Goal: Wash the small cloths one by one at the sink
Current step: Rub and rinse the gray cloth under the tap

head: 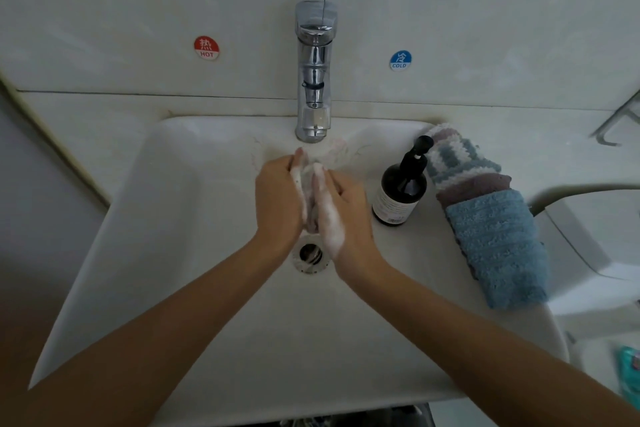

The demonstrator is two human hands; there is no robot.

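- We see two bare forearms entering from the lower left and lower right corners of the frame, with no sleeves in view.
- Our left hand [278, 198] shows white foam along its inner edge.
- Our right hand [343, 208] carries thicker white lather across its palm-side edge.

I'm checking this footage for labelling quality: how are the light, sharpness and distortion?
Head view: dim, flat light, soft throughout; glare only on the chrome tap; wide-angle bending bows the sink rim and wall lines; the cloth pressed between the left hand and right hand is blurred by foam.
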